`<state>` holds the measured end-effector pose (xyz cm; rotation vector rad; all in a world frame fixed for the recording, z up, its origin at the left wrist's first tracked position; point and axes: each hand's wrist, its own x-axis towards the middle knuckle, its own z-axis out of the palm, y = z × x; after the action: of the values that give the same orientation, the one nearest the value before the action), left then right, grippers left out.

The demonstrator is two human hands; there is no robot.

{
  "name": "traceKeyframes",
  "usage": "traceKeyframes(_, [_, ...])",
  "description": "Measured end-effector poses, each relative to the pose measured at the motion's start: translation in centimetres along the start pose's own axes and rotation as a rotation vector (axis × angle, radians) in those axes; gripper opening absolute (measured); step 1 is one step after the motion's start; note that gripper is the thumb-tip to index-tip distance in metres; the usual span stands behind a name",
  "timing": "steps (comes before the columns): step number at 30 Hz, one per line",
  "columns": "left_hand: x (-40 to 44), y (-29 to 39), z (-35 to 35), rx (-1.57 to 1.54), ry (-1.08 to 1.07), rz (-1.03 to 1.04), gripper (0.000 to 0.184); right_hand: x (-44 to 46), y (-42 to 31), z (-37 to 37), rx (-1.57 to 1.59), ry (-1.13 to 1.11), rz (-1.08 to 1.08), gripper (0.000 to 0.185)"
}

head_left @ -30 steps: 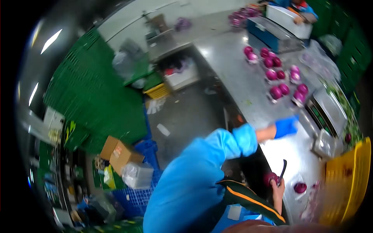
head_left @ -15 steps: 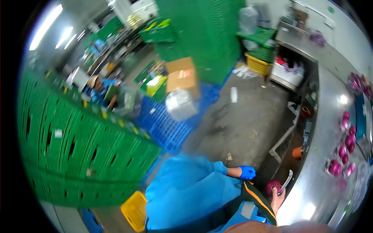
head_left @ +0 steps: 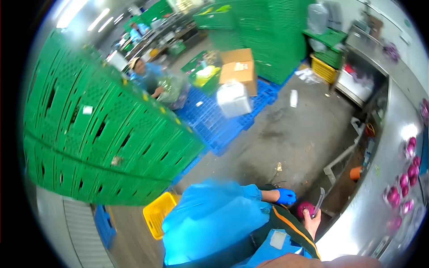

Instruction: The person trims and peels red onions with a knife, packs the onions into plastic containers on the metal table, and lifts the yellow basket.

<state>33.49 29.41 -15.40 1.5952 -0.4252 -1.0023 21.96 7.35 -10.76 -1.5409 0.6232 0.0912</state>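
Observation:
My left hand (head_left: 286,197), in a blue glove, is curled closed beside a red onion (head_left: 304,207). Whatever it may hold is hidden. Bare fingers of my right hand (head_left: 311,222) close round a knife (head_left: 320,199), its curved pale blade pointing up. The thumb of this hand rests against the onion, which sits between my two hands. Both hands are low in the view, left of the steel counter (head_left: 353,228). Several peeled red onions (head_left: 403,180) lie along the counter's right side.
Stacked green crates (head_left: 103,129) form a wall on the left. A yellow crate (head_left: 154,222) stands near my blue sleeve. Ahead, a blue pallet (head_left: 210,123) bears a cardboard box (head_left: 243,82) and a white bundle (head_left: 233,99). Another person (head_left: 149,78) handles a bag of greens behind the crates.
My view has swung left and down, so the surroundings sit farther right and higher. The knife blade stands steeper. My right hand still grips the knife against the onion; my left stays closed.

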Motion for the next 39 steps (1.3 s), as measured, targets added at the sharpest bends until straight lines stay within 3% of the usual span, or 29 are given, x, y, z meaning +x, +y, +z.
traceKeyframes(2, [0.2, -1.8, 0.0, 0.072, -0.014, 0.186, 0.029, -1.8, -1.6, 1.2, -0.054, 0.060, -0.015, 0.036])
traceKeyframes(3, [1.7, -1.4, -0.2, 0.158, -0.111, 0.084, 0.028, -2.0, -2.9, 0.7, -0.061, 0.072, 0.026, 0.037])
traceKeyframes(5, [2.5, -4.6, -0.8, -0.137, -0.169, 0.006, 0.041, -1.6, -1.4, 0.4, -0.146, 0.174, -0.160, 0.042])
traceKeyframes(7, [4.8, -5.7, -1.9, -0.086, -0.281, -0.003, 0.049, -2.2, -4.5, 0.3, -0.200, 0.297, -0.092, 0.051])
traceKeyframes(10, [8.7, -7.7, -4.7, 0.359, -0.496, 0.041, 0.047, -3.2, -6.3, 0.7, -0.184, 0.424, 0.059, 0.055])
traceKeyframes(12, [13.6, -10.0, -7.1, 0.831, -0.759, 0.271, 0.048, -3.2, -5.1, 1.1, -0.175, 0.516, 0.078, 0.058])
traceKeyframes(14, [14.6, -5.9, -6.8, 1.116, -0.909, 0.321, 0.046, -4.0, -4.0, 2.2, -0.117, 0.620, 0.072, 0.059])
traceKeyframes(16, [12.4, 0.8, -5.3, 0.918, -0.846, 0.213, 0.036, -4.9, -3.9, 2.7, -0.028, 0.708, 0.134, 0.060])
traceKeyframes(17, [12.5, 1.4, -4.9, 0.658, -0.785, 0.238, 0.031, -5.5, -3.8, 2.7, -0.013, 0.761, 0.169, 0.060])
traceKeyframes(19, [13.6, 4.0, -3.5, 0.457, -0.801, 0.278, 0.031, -6.9, -3.4, 3.2, -0.025, 0.939, 0.221, 0.062])
traceKeyframes(20, [14.4, 6.2, -2.0, 0.511, -0.897, 0.315, 0.033, -7.4, -2.6, 3.5, -0.066, 1.053, 0.214, 0.063])
traceKeyframes(21, [11.6, 8.9, 1.7, 0.568, -0.970, 0.381, 0.035, -13.6, -0.8, 3.5, 0.021, 1.137, 0.163, 0.064])
traceKeyframes(23, [9.2, 12.4, 7.6, 0.633, -1.103, 0.535, 0.037, -16.7, -1.6, 2.9, 0.178, 1.149, 0.396, 0.062])
traceKeyframes(25, [7.9, 16.0, 13.4, 0.765, -1.204, 0.647, 0.038, -19.0, 0.5, 2.6, 0.202, 1.389, 0.326, 0.058])
traceKeyframes(27, [7.7, 16.2, 18.3, 0.781, -1.255, 0.663, 0.044, -21.2, 0.5, 1.6, 0.196, 1.566, 0.358, 0.056])
traceKeyframes(29, [7.8, 14.2, 22.3, 0.582, -1.248, 0.646, 0.054, -22.9, 0.8, 0.4, 0.239, 1.655, 0.351, 0.054])
traceKeyframes(30, [7.8, 13.0, 24.7, 0.623, -1.289, 0.749, 0.054, -23.6, 0.6, -0.2, 0.185, 1.694, 0.392, 0.054])
traceKeyframes(33, [6.2, 11.4, 30.9, 0.794, -1.250, 1.198, 0.060, -25.0, 3.3, -2.4, -0.023, 1.685, 0.537, 0.058])
traceKeyframes(35, [6.9, 10.4, 33.8, 1.143, -1.370, 1.262, 0.062, -24.7, 5.9, -3.9, -0.210, 1.690, 0.512, 0.054])
traceKeyframes(36, [8.1, 9.1, 34.0, 1.130, -1.376, 1.311, 0.061, -24.7, 6.5, -4.2, -0.218, 1.619, 0.515, 0.053])
traceKeyframes(37, [6.9, 11.6, 34.7, 1.226, -1.436, 1.139, 0.053, -24.9, 6.9, -4.6, -0.226, 1.552, 0.518, 0.051])
traceKeyframes(39, [7.6, 12.7, 33.7, 0.992, -1.346, 1.113, 0.037, -25.8, 7.8, -5.2, -0.233, 1.470, 0.482, 0.047])
